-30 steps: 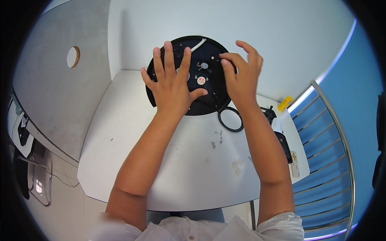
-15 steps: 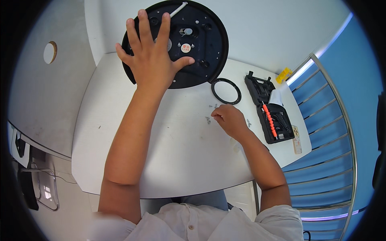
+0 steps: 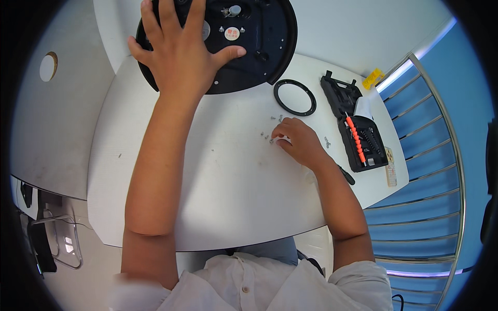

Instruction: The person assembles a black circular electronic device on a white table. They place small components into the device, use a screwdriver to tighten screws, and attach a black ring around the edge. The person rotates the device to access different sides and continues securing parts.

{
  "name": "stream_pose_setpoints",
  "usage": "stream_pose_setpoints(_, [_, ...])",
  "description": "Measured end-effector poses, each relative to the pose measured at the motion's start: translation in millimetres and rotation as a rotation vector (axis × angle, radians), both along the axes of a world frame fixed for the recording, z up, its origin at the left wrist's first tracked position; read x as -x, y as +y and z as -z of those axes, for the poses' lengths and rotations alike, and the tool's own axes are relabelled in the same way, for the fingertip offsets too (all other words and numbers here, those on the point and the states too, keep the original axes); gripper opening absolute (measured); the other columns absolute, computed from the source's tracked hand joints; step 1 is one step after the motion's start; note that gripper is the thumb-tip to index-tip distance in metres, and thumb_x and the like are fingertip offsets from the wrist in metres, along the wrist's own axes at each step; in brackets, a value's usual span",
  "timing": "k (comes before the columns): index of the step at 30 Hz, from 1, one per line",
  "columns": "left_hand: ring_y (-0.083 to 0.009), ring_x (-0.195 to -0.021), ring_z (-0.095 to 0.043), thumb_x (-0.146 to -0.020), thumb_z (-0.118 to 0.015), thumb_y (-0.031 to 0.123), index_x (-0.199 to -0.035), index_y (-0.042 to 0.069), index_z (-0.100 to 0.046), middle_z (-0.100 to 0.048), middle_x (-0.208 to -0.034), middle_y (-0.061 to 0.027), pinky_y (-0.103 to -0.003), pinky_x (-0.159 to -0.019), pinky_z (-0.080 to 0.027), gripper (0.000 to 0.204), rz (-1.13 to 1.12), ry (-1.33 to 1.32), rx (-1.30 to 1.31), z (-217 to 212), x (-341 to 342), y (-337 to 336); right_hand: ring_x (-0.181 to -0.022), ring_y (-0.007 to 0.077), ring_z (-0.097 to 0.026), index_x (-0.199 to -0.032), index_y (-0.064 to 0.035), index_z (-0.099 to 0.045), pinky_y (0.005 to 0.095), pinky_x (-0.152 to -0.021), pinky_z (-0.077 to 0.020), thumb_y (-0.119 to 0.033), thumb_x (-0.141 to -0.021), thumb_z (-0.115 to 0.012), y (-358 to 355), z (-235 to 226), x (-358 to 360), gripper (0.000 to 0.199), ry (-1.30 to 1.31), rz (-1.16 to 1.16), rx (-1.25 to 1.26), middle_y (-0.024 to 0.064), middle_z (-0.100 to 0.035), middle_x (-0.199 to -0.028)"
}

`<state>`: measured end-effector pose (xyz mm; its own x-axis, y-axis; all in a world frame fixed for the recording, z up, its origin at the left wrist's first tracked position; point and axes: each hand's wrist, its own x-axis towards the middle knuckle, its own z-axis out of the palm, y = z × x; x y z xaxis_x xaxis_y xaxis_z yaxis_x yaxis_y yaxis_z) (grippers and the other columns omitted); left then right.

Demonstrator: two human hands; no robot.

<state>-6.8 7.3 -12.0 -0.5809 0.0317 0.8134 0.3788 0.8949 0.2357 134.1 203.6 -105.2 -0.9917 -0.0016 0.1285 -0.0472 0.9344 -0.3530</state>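
Note:
My left hand point(image 3: 181, 65) lies with fingers spread on a large black round base point(image 3: 249, 72), which carries a small round sticker, a metal stud and holes. The top of the base runs out of the picture. My right hand point(image 3: 301, 140) is low over the white table point(image 3: 233, 192), thumb and index finger slightly apart. Right at its fingertips lies a small screw point(image 3: 271, 141), with a couple more beside it. More small screws point(image 3: 280, 118) lie just beyond that hand. Between the base and the tool case sits a black ring point(image 3: 295, 97), flat on the table.
A black tool case point(image 3: 363, 142) stands unfolded at the right, holding an orange flexible shaft point(image 3: 356, 140). Near it are loose screws point(image 3: 327, 142), a black handle point(image 3: 346, 175) partly behind my forearm, a remote control point(image 3: 390, 167) and a yellow object point(image 3: 372, 79). Metal railing point(image 3: 456, 207) borders the right side.
My right thumb and index finger have parted from a closed pinch. The screws near them, bunched before, now lie spread out. My left hand stays on the base; the whole view has shifted.

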Motion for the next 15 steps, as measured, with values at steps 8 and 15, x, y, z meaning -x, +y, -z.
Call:
stream_pose_setpoints(8, [-0.0374,-0.144,-0.009,-0.051,-0.089,0.042,-0.146,0.023,-0.034,-0.012,-0.157,-0.0143,-0.065,-0.107,-0.015,0.111,-0.031,-0.006,-0.026,-1.0,-3.2,5.8,-0.089,0.021,-0.056,-0.089,-0.0091,-0.064,0.0338,-0.078,-0.0479,-0.004,-0.081,-0.061,3.5,8.9,-0.3,0.01,-0.03,-0.003,0.015,0.0023,-0.059,-0.087])
stream_pose_setpoints(15, [-0.0374,-0.144,-0.01,-0.051,-0.089,0.041,-0.146,0.023,-0.035,-0.012,-0.157,-0.0144,-0.065,-0.107,-0.014,0.111,-0.037,0.026,-0.023,0.5,-2.4,8.3,-0.09,0.021,-0.057,-0.088,-0.009,-0.065,0.0337,-0.078,-0.048,-0.004,-0.082,-0.06,3.7,3.5,0.5,0.009,-0.095,-0.003,-0.006,0.0025,-0.06,-0.087])
